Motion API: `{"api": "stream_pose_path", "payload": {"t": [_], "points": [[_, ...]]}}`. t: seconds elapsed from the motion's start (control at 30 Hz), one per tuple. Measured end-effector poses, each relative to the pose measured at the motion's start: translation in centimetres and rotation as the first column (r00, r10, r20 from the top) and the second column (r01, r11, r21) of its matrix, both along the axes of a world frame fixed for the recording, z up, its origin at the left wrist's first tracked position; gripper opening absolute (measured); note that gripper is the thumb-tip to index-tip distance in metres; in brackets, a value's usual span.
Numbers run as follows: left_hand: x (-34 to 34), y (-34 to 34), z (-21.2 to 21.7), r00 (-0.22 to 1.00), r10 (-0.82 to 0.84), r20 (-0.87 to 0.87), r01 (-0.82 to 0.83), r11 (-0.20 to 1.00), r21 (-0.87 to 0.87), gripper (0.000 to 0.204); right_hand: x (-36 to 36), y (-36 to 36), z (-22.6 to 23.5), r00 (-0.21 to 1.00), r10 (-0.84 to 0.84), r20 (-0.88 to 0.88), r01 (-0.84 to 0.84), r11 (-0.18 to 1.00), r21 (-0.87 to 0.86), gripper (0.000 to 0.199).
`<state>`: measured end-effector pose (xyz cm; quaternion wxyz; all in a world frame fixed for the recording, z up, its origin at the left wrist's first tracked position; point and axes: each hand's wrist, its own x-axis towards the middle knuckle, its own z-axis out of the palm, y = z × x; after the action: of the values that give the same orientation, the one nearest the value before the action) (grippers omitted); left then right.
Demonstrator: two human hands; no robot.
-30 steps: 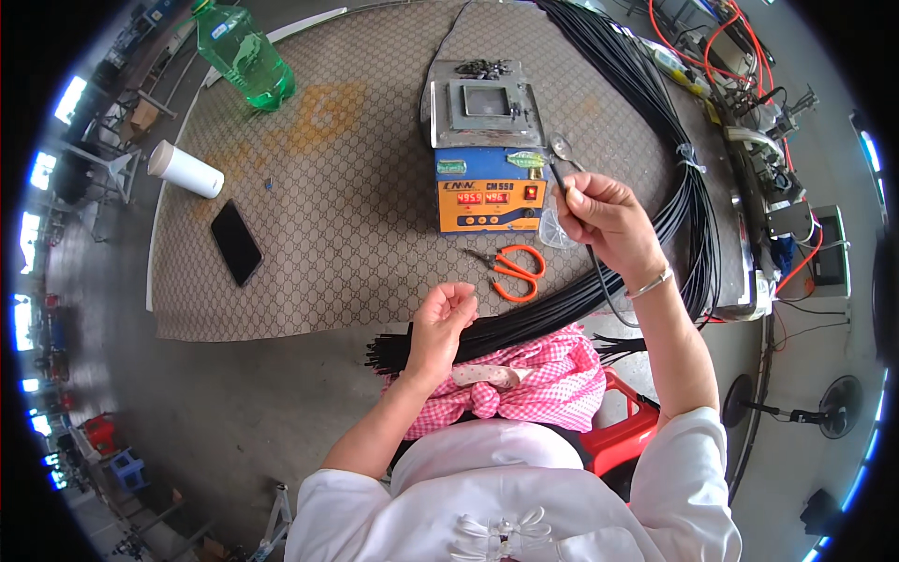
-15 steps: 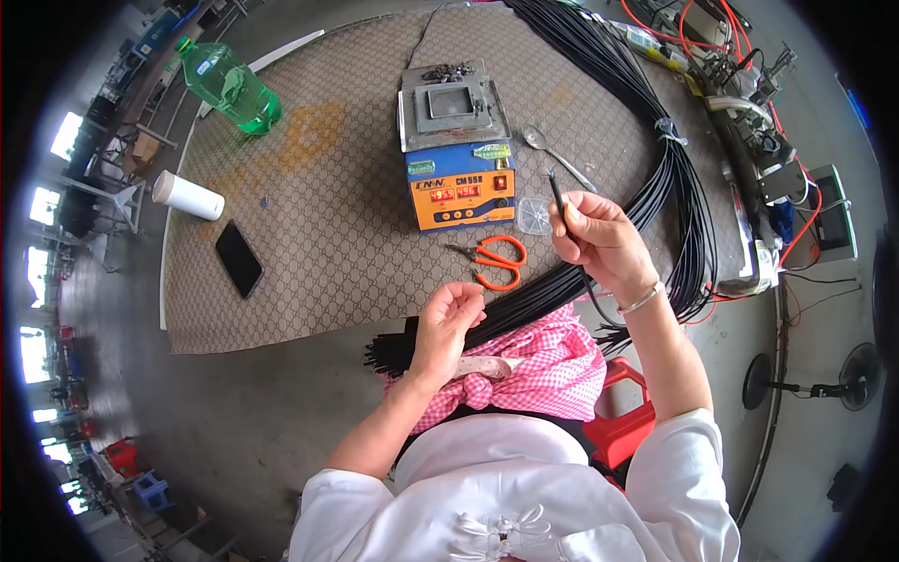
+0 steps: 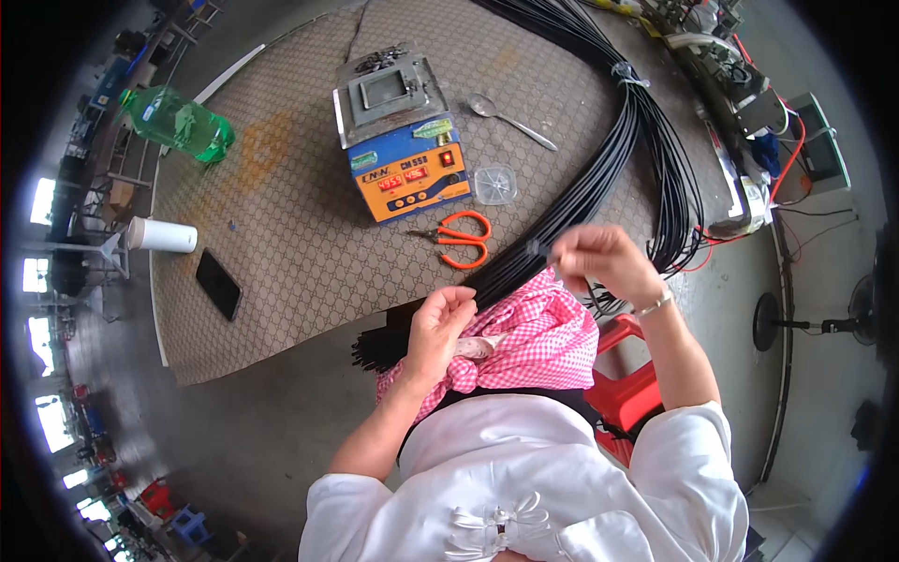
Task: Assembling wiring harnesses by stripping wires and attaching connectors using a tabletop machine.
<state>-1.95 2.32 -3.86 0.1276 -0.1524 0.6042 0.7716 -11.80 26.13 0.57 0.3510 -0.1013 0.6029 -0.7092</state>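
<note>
A black cable (image 3: 593,298) hangs from my right hand (image 3: 607,265), which pinches it close to its end. Motion blurs that tip, so its bare wires cannot be made out. My left hand (image 3: 438,330) is closed, thumb against fingers, over the cut ends of the thick bundle of black cables (image 3: 534,251); whatever it pinches, if anything, is too small to tell. Beyond the bundle lie orange-handled cutters (image 3: 465,240). Behind them stands a blue and orange solder pot (image 3: 409,178) with a square metal basin on top and lit red digits.
Right of the pot are a small clear plastic dish (image 3: 494,185) and a metal spoon (image 3: 513,122). On the left lie a green bottle (image 3: 178,125), a white cup (image 3: 163,235) and a black phone (image 3: 218,284). A red stool (image 3: 626,384) is by my right side.
My right hand has come down nearer my lap with the cable, whose tip now points left instead of up. My left hand stays about where it was. The view has shifted.
</note>
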Motion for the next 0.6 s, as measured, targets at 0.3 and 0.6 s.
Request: {"api": "stream_pose_path", "payload": {"t": [0.3,0.6], "points": [[2.5,0.7,-2.6,0.977,-0.179,0.116,0.18,0.984,0.003,0.015,7.9,18.5,-16.5,0.782,0.609,-0.133,-0.074,0.302,0.95,0.016],[3.5,1.1,-4.2,0.949,-0.276,0.155,0.295,0.948,-0.119,0.014,-4.7,7.9,-6.6,0.821,-0.327,-0.468,0.555,0.649,0.52,0.022]]}}
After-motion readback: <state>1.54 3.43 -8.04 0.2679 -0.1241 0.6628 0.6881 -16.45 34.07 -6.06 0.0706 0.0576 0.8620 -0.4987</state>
